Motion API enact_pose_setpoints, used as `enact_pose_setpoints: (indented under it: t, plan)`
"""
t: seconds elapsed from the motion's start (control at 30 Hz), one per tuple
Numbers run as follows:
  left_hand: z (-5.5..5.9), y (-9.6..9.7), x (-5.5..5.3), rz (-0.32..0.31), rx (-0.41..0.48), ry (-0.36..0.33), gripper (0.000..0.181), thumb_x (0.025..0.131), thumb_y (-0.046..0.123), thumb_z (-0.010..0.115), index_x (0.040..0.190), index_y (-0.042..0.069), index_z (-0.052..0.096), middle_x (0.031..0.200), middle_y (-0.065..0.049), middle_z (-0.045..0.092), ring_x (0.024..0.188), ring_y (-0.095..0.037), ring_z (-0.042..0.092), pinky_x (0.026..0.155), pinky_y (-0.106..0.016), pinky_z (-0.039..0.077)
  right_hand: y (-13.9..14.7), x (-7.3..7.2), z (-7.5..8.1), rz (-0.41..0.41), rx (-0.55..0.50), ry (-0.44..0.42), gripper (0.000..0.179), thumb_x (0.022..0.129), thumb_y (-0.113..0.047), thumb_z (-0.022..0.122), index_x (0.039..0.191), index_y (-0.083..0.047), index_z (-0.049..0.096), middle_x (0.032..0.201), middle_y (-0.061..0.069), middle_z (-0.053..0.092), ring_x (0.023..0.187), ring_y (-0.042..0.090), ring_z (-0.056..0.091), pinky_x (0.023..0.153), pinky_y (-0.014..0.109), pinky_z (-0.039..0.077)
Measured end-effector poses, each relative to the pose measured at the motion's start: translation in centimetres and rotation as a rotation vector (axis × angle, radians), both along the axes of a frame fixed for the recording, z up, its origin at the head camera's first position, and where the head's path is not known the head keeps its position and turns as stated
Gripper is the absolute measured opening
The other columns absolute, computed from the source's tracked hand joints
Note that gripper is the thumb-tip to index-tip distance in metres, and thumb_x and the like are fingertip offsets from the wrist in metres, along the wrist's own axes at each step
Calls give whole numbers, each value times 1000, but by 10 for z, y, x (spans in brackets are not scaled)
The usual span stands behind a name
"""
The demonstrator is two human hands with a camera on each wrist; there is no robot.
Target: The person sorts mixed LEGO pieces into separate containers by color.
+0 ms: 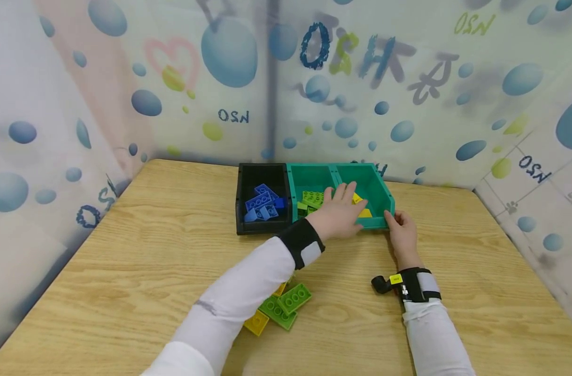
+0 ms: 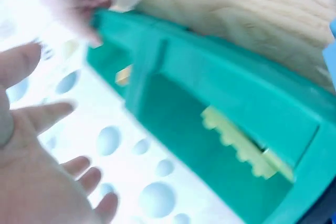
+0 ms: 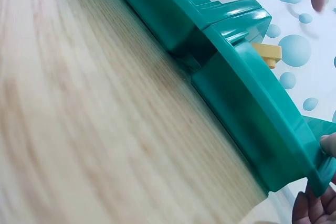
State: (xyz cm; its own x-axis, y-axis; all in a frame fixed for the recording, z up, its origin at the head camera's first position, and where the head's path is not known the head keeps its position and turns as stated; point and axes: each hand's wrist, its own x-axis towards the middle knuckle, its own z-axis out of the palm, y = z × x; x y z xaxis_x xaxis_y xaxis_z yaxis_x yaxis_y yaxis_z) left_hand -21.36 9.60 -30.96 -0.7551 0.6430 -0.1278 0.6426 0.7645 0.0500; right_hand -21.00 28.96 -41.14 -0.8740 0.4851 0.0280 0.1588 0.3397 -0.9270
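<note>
My left hand (image 1: pixel 340 211) hovers with fingers spread over the teal double bin (image 1: pixel 377 223) and holds nothing. In the left wrist view its fingers are straight and overlap the backdrop beside the bin. My right hand (image 1: pixel 403 235) pinches the bin's front right corner, thumb on the rim and fingers beneath, as the right wrist view shows. Green bricks (image 1: pixel 312 197) lie in the bin's left compartment. The right compartment holds yellow bricks (image 1: pixel 365 213), partly hidden by my left hand. A yellow brick (image 3: pixel 268 52) shows above the rim in the right wrist view.
Left of the teal bin stands a black bin (image 1: pixel 262 227) with several blue bricks (image 1: pixel 260 202). Under my left forearm, a loose pile of green bricks (image 1: pixel 295 297) and yellow bricks (image 1: pixel 257 324) lies on the wooden table (image 1: pixel 150 250). A patterned curtain hangs behind.
</note>
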Motion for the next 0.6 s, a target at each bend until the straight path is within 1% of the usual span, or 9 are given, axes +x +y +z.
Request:
enact_pose_setpoints:
  t: [0.07, 0.1, 0.13, 0.2, 0.23, 0.3, 0.4, 0.5, 0.6]
  plan:
    - [5, -12, 3, -25, 44, -15, 58, 95, 48, 44, 147, 28, 30, 159, -12, -1, 145, -31, 6, 112, -51, 10, 0, 0, 0, -2, -2, -2, 49, 95, -40, 49, 119, 3, 53, 99, 3, 46, 94, 13, 39, 79, 19, 35]
    - [7, -18, 5, -43, 65, -13, 55, 95, 47, 45, 145, 27, 35, 158, -12, 5, 144, -31, 9, 111, -50, 12, 0, 1, 0, -2, -4, -4, 48, 95, -40, 49, 119, 2, 52, 99, 3, 45, 95, 13, 39, 80, 19, 35]
    - [10, -25, 6, -59, 85, -9, 52, 95, 47, 44, 143, 27, 38, 157, -11, 12, 142, -30, 15, 109, -49, 15, 0, 1, 0, -3, -3, -4, 48, 95, -39, 49, 119, 2, 52, 99, 3, 45, 95, 13, 39, 80, 19, 35]
    - [15, -40, 10, -97, 137, 5, 47, 96, 44, 44, 139, 24, 46, 149, -8, 32, 134, -26, 31, 105, -44, 25, 0, 0, 1, -3, 2, -5, 47, 95, -38, 48, 119, 3, 52, 100, 3, 45, 95, 14, 38, 80, 20, 35]
    - [18, -47, 12, -115, 167, 2, 44, 97, 42, 44, 136, 22, 49, 143, -6, 42, 129, -23, 39, 103, -41, 30, 0, 0, 1, -3, 2, -6, 47, 96, -38, 48, 119, 3, 52, 100, 4, 45, 95, 14, 38, 80, 20, 35]
    - [22, -62, 16, -150, 215, -15, 40, 98, 38, 44, 132, 18, 53, 128, -2, 56, 115, -18, 51, 96, -34, 38, -1, 1, 1, -3, 2, -9, 47, 96, -38, 48, 119, 3, 52, 100, 4, 45, 95, 14, 38, 80, 20, 35]
    - [26, -81, 23, -171, 252, -68, 37, 99, 34, 45, 128, 14, 57, 119, -1, 63, 108, -15, 59, 91, -30, 45, -2, 1, 1, 1, 8, -13, 48, 96, -38, 48, 121, 3, 52, 101, 4, 45, 95, 13, 39, 79, 19, 35]
    - [30, -97, 29, -153, 256, -116, 37, 98, 33, 45, 128, 13, 57, 124, -1, 62, 113, -15, 58, 93, -29, 45, -2, 1, 1, 1, 5, -5, 48, 96, -37, 48, 120, 3, 52, 101, 4, 46, 94, 13, 39, 79, 19, 35]
    - [33, -110, 33, -131, 284, -142, 38, 98, 33, 47, 128, 13, 56, 126, -2, 60, 115, -16, 57, 94, -30, 44, -3, 1, 1, -8, 5, 12, 46, 96, -36, 49, 118, 4, 53, 98, 3, 46, 91, 12, 39, 77, 18, 35]
